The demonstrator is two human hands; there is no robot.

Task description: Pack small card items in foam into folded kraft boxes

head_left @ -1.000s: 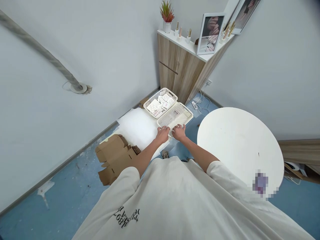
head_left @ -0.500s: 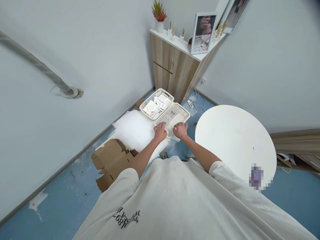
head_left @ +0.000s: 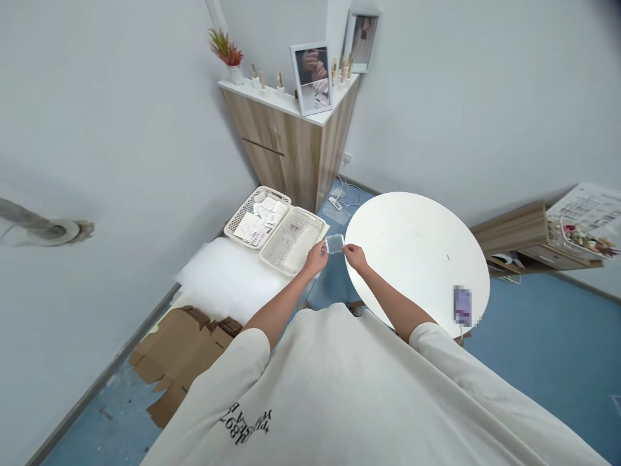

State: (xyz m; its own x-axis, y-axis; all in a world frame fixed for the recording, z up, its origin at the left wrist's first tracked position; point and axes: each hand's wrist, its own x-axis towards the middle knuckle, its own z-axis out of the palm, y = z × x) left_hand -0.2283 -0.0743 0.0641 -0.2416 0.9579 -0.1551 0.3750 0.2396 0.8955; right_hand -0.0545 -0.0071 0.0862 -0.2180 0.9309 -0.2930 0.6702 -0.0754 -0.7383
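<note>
Gripping 1 clear case (head_left: 334,244) by opposite edges, left hand (head_left: 316,259) and right hand (head_left: 356,257), between tray (head_left: 301,248) and table (head_left: 412,252); not yet set down.

Smooth, see-through plastic case (head_left: 334,244)

The case (head_left: 334,244) is between 2 baskets (head_left: 307,238), left, and the table (head_left: 412,252), right, the cabinet (head_left: 280,145) behind.

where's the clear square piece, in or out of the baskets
Out: left hand and right hand hold the clear square piece between them.
</note>
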